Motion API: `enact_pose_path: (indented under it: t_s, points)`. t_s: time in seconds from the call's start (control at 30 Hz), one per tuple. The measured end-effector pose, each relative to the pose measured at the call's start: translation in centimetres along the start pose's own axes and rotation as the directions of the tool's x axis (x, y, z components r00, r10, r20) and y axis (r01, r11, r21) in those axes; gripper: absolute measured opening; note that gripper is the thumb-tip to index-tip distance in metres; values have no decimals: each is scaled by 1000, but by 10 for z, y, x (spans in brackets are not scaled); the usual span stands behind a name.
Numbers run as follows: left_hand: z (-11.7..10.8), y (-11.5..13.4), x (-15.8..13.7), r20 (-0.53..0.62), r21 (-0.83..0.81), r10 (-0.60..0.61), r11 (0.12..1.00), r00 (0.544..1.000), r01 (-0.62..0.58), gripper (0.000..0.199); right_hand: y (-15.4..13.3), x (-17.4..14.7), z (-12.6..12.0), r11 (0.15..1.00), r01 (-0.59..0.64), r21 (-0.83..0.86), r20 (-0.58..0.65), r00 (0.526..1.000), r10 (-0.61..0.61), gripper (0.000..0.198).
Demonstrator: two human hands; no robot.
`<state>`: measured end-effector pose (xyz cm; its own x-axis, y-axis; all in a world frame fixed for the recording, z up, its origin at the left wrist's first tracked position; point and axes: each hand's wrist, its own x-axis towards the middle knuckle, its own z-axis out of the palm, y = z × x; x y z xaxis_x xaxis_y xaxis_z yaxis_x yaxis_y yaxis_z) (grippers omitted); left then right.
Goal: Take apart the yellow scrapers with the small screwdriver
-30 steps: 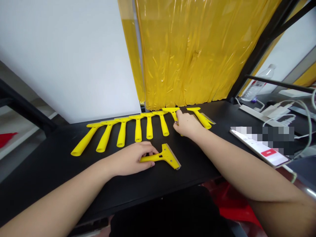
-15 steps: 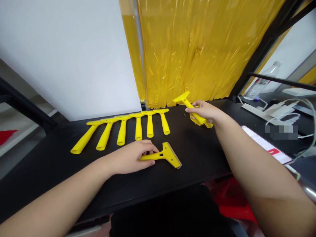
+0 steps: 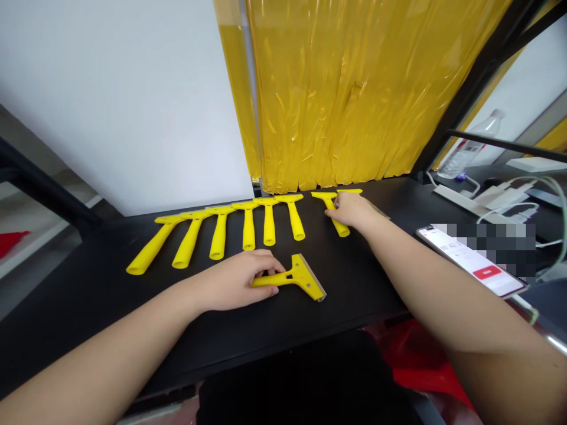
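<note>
Pinched in my left hand (image 3: pixel 248 280) is the handle of a yellow scraper (image 3: pixel 301 277), its metal-edged head pointing right, low over the black table. My right hand (image 3: pixel 352 209) has its fingers closed around another yellow scraper (image 3: pixel 340 227), which lies at the right end of a row with its head toward the back. More yellow plastic (image 3: pixel 352 190) shows behind that hand, mostly hidden by it. Several yellow scrapers stand side by side to the left, from the leftmost scraper (image 3: pixel 150 248) to the nearest one in the row (image 3: pixel 296 219), handles toward me.
A lit phone (image 3: pixel 476 262) rests on the right of the black table (image 3: pixel 349 283). Beyond it are a white power strip (image 3: pixel 465 203) with cables and a clear bottle (image 3: pixel 472 144). A white panel (image 3: pixel 133 106) and yellow strip curtain (image 3: pixel 345 94) border the back.
My right hand has moved left and back, bringing its scraper from mid-air down to the table at the row's right end. My left hand and its scraper have barely moved.
</note>
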<state>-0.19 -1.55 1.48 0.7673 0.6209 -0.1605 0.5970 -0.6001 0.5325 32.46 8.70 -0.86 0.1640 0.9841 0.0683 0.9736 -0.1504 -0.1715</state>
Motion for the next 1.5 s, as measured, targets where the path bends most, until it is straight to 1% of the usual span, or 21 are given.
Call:
enact_pose_path:
  t_s: [0.1, 0.33, 0.47, 0.53, 0.6, 0.7, 0.77, 0.83, 0.93, 1.0, 1.07, 1.13, 1.27, 1.5]
  points:
    - [0, 0, 0, -3, -5, -1, 1000, 1000, 1, 35, 1, 2, 3, 999, -17, -27, -17, 1000, 16, 46]
    - [0, 1, 0, -4, -8, 3, 1000, 1000, -3, 34, 9, 8, 0, 998, -57, -39, -26, 998, 56, 50]
    - [0, 1, 0, -3, -3, 0, 1000, 1000, 0, 34, 14, 7, -7, 998, -67, -18, -6, 998, 67, 51]
    - [0, 0, 0, -6, -4, -1, 1000, 1000, 1, 34, 20, 7, -14, 998, -61, 18, -9, 998, 62, 48]
    - [0, 0, -1, -7, -7, -3, 1000, 1000, 3, 34, 31, 8, -21, 995, -50, 84, -70, 996, 56, 40]
    - [0, -1, -1, -13, -14, 4, 1000, 1000, -4, 34, 50, 12, -33, 981, -43, 190, -231, 969, 87, 27]
    - [1, -1, -1, -16, -17, 5, 1000, 1000, -6, 35, 58, 13, -38, 973, -40, 228, -267, 958, 102, 23]
    - [1, -1, -1, -10, -20, 2, 1000, 1000, -2, 35, 59, 11, -40, 971, -28, 236, -223, 971, 82, 21]
    - [0, 0, -1, -3, -27, 3, 1000, 1000, -3, 35, 48, 5, -37, 981, 3, 196, -73, 997, 11, 27]
    - [-1, 1, 0, -7, -29, 3, 1000, 1000, -3, 35, 38, 1, -33, 987, 11, 158, 12, 1000, -13, 33]
    - [-1, 2, 0, -5, -27, 0, 1000, 1000, 0, 35, 29, -1, -28, 992, 10, 125, 58, 998, -18, 38]
    - [-1, 2, 0, -3, -24, 0, 1000, 1000, 0, 35, 25, 0, -23, 995, 20, 98, 70, 997, -27, 40]
    - [-1, 1, 0, -1, -18, -1, 1000, 1000, 1, 35, 26, 5, -17, 996, 38, 78, 60, 997, -43, 36]
    - [-2, 1, -1, 12, -20, -11, 1000, 1000, 11, 36, 28, 6, -17, 995, 20, 95, 63, 998, -27, 35]
